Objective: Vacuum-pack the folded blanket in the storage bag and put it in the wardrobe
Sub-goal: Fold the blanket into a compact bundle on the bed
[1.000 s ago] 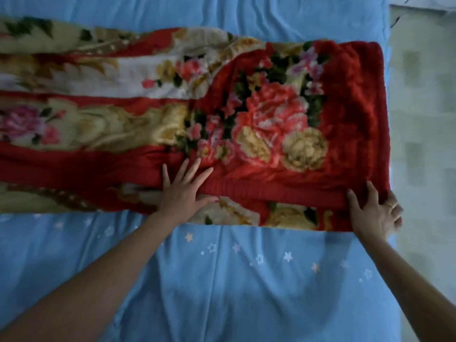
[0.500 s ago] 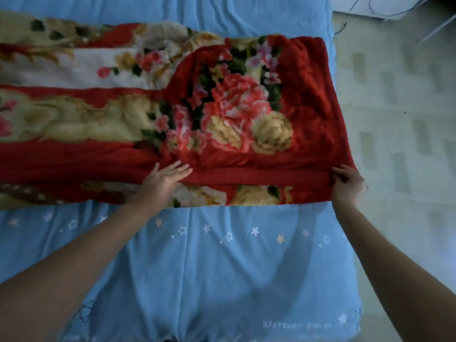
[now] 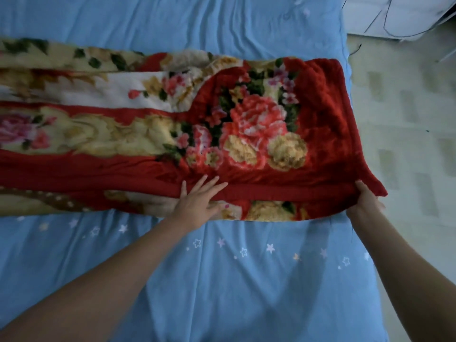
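Blanket (image 3: 246, 129): red floral fleece, folded into a long band lying across the bed, its left end running out of view; the right end reaches the bed's right edge.
Blanket near edge: a red fold overlaps a cream and gold layer beneath it along the side closest to the person.
Left hand (image 3: 197, 206): lies flat on the blanket's near edge about midway along the visible length, fingers straight and spread, pressing on the red fold; nothing is gripped.
Right hand (image 3: 365, 203): grips the blanket's near right corner, thumb on top of the red fold, fingers hidden under the cloth; the corner is lifted slightly and juts past the bed's edge.
Hands: well apart, both on the same edge.
Bed sheet (image 3: 222, 280): blue with small printed stars, creased.
Floor (image 3: 407, 144): pale patterned tiles to the right of the bed.
Cables (image 3: 385, 28): dark wires at the upper right corner.
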